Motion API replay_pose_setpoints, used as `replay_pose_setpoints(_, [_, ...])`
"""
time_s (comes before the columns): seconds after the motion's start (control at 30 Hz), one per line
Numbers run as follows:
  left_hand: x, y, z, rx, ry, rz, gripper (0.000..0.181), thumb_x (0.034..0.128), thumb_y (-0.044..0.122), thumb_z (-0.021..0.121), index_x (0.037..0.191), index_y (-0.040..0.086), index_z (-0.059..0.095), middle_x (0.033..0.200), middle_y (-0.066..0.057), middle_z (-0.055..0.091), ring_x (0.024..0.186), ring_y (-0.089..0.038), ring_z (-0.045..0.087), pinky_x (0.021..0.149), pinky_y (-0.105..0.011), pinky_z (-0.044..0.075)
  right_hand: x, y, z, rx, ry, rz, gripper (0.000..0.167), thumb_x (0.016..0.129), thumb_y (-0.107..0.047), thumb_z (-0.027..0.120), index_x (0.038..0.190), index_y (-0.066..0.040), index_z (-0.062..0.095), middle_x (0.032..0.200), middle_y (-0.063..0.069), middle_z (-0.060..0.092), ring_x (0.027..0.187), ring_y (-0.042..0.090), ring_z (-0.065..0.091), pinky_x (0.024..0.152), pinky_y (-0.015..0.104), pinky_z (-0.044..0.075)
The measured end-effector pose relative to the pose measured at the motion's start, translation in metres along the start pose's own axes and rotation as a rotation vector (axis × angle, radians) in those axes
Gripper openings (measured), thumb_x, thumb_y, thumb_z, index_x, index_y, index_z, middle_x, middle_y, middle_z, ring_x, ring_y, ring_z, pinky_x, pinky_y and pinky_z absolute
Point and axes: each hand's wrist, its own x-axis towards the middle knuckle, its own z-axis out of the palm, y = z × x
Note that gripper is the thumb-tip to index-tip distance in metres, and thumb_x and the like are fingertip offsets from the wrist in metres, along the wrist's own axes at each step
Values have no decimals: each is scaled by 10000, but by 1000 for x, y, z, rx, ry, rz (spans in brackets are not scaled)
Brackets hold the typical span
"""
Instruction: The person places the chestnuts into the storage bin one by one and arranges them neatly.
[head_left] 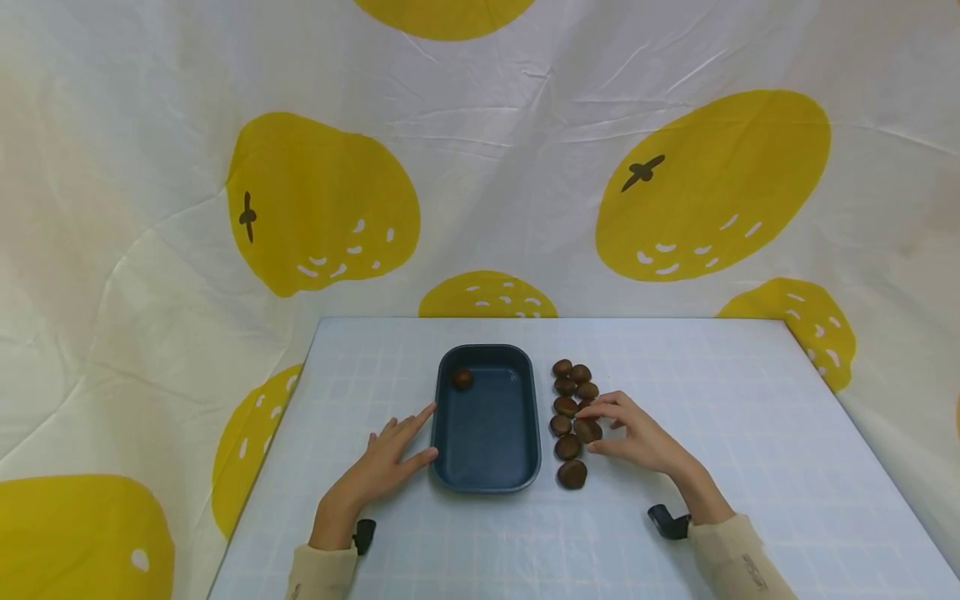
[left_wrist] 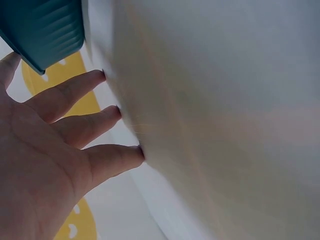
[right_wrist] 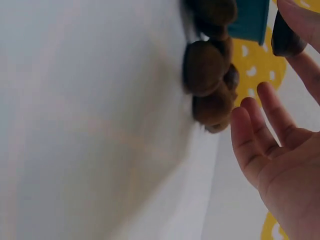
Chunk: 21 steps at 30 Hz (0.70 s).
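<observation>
A dark blue rectangular tray (head_left: 487, 487) stands on the table with one brown chestnut (head_left: 462, 379) inside, at its far left. My left hand (head_left: 384, 462) lies at the tray's left side, fingers spread, with index finger and thumb at the rim. In the left wrist view its other fingertips (left_wrist: 112, 112) reach the tabletop. My right hand (head_left: 633, 433) pinches a chestnut (right_wrist: 287, 37) between thumb and index finger, lifted above the table in the right wrist view. Its other fingers are loosely extended. Several more chestnuts (head_left: 567, 447) lie in two rough columns right of the tray, partly hidden by this hand.
The white table (head_left: 750, 433) carries a faint grid pattern. Behind it hangs a pale cloth (head_left: 510, 208) printed with yellow fruit shapes. A black wrist device (head_left: 667, 522) sits by the right sleeve, another (head_left: 364, 536) by the left one.
</observation>
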Motion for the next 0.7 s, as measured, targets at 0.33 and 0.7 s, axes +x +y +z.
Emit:
replay_pose_setpoints(0.33, [0,0,1,3,2,-1,743,945,636,547,1583,444,218,1605,52,294,1461,-508,104,1052,-782,5,31,-21,-3,31,-20,-54,417,845,-180,833,1240,-186,697,1238,14,530,1127,268,492,862,497,476])
replay_pose_setpoints(0.7, [-1,1,0,2,1,-3,745,944,638,546,1583,441,220,1606,48,295,1461,-509,104,1056,-778,10,61,-40,6,50,-20,-139,407,853,-177,823,1240,-164,697,1204,78,549,1050,330,485,817,523,471])
